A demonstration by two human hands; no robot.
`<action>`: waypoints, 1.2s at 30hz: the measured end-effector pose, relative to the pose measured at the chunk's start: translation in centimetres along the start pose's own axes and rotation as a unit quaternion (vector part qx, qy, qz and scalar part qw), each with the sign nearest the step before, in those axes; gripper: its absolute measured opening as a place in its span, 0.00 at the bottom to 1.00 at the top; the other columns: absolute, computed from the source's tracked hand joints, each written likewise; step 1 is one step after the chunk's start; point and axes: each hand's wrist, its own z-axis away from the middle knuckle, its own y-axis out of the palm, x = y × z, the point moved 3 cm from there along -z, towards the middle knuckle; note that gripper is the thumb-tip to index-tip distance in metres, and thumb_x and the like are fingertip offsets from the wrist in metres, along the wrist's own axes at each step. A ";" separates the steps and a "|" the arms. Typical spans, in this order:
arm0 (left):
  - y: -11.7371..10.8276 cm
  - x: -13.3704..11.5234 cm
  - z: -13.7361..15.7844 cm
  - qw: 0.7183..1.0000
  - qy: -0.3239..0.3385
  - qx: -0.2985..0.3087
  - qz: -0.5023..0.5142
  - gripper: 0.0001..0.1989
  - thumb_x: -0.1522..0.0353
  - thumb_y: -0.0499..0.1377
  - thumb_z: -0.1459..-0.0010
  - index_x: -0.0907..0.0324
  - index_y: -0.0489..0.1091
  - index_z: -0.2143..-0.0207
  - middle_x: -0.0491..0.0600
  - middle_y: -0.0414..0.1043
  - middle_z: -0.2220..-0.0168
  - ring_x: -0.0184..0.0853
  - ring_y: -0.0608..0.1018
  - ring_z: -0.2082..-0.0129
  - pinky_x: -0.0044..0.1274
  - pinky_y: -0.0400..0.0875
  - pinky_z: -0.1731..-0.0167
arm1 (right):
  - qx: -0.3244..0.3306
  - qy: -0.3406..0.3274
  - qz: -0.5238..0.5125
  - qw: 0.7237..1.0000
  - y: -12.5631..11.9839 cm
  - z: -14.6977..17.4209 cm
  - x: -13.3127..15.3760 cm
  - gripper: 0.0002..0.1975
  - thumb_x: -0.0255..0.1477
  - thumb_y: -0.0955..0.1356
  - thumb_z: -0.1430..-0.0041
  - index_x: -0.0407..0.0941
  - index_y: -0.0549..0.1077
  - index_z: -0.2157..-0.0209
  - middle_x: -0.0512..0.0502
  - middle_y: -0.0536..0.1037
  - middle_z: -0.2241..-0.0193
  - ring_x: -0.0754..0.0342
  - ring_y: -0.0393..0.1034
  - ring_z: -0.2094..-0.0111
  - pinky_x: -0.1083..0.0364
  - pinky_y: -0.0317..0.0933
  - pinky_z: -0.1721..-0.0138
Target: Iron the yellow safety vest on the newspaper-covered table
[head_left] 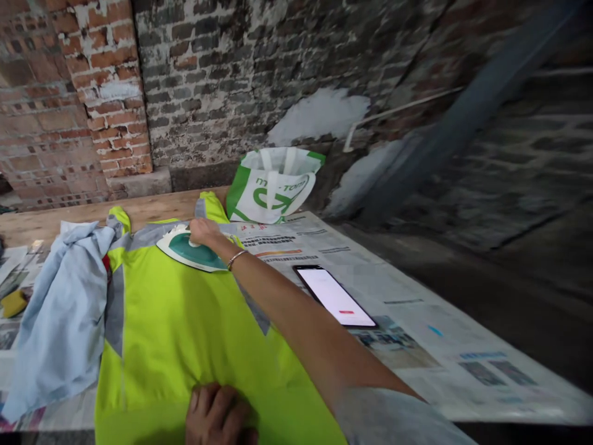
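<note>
A neon yellow-green shirt with grey bands (171, 327) lies spread out in front of me. My right hand (204, 232) is closed around the handle of a teal and white iron (192, 252), which rests on the upper part of the shirt near its grey band. At the bottom of the view, my left hand (217, 415) is on the lower part of the shirt, its fingers bent and close together against the fabric. Part of that hand is cut off by the frame's edge. The iron's soleplate is hidden underneath.
Newspaper (430, 309) covers the table. A smartphone with a lit screen (336, 296) lies right of my forearm. Light blue cloth (65, 315) is bunched on the left, beside a yellow object (13, 303). A white and green bag (275, 185) stands behind, before a brick wall (208, 80).
</note>
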 end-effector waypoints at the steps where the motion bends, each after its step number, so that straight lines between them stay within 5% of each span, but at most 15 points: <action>1: -0.1 0.0 0.0 1.000 0.000 0.005 -0.001 0.08 0.67 0.55 0.34 0.54 0.74 0.58 0.52 0.80 0.58 0.43 0.77 0.59 0.34 0.72 0.62 | 0.010 -0.009 0.001 1.000 0.0 0.4 -0.1 0.21 0.25 0.69 0.39 0.39 0.79 0.44 0.30 0.80 0.46 0.40 0.75 0.44 0.52 0.67 0.50; 5: -0.7 -0.3 -0.6 1.000 0.000 0.015 0.001 0.07 0.67 0.56 0.34 0.53 0.74 0.57 0.52 0.79 0.58 0.42 0.77 0.58 0.33 0.73 0.62 | 0.043 -0.068 0.007 0.997 0.3 4.6 0.1 0.19 0.28 0.72 0.44 0.46 0.82 0.49 0.38 0.84 0.51 0.43 0.78 0.48 0.55 0.66 0.54; 12: -2.4 -0.6 -2.5 0.996 0.053 0.058 -0.036 0.11 0.71 0.58 0.38 0.55 0.71 0.53 0.50 0.80 0.57 0.42 0.78 0.59 0.33 0.74 0.61 | 0.088 -0.196 0.008 0.977 0.9 17.8 2.3 0.12 0.31 0.71 0.42 0.50 0.84 0.57 0.40 0.86 0.60 0.42 0.81 0.54 0.55 0.66 0.60; 16: -2.9 -0.6 -2.8 0.996 0.053 0.069 -0.036 0.11 0.73 0.59 0.40 0.54 0.71 0.54 0.49 0.80 0.57 0.41 0.78 0.60 0.31 0.73 0.63 | 0.092 -0.204 0.022 0.974 0.8 21.0 3.1 0.14 0.30 0.70 0.40 0.48 0.83 0.53 0.38 0.86 0.60 0.41 0.81 0.54 0.53 0.66 0.58; 20: -2.3 -0.5 -2.1 0.997 0.047 0.056 -0.036 0.11 0.71 0.58 0.39 0.55 0.71 0.53 0.51 0.79 0.57 0.42 0.78 0.60 0.33 0.72 0.61 | 0.057 -0.168 0.020 0.984 0.8 18.5 3.1 0.17 0.29 0.68 0.38 0.47 0.81 0.49 0.37 0.85 0.56 0.40 0.80 0.52 0.52 0.67 0.56; 28: -0.1 0.0 0.0 1.000 0.009 -0.004 -0.016 0.09 0.66 0.52 0.32 0.54 0.72 0.56 0.53 0.79 0.58 0.44 0.77 0.58 0.34 0.69 0.61 | -0.038 -0.039 0.001 0.999 0.3 6.2 1.6 0.19 0.23 0.64 0.34 0.41 0.79 0.45 0.30 0.82 0.49 0.40 0.76 0.44 0.50 0.67 0.47; 32: -0.2 -0.4 -0.5 0.999 0.021 -0.032 -0.006 0.12 0.65 0.50 0.30 0.55 0.73 0.58 0.52 0.79 0.59 0.42 0.76 0.59 0.33 0.68 0.60 | -0.030 0.010 -0.003 0.999 0.1 1.5 1.1 0.19 0.23 0.65 0.34 0.37 0.79 0.45 0.26 0.80 0.46 0.39 0.76 0.44 0.51 0.68 0.47; 36: -0.8 -0.8 -1.1 1.000 0.013 -0.009 -0.012 0.09 0.67 0.53 0.31 0.55 0.73 0.58 0.50 0.80 0.59 0.41 0.76 0.60 0.32 0.69 0.59 | 0.002 0.014 0.004 1.000 0.2 0.6 0.7 0.20 0.25 0.70 0.38 0.38 0.79 0.44 0.28 0.80 0.46 0.39 0.76 0.44 0.53 0.68 0.50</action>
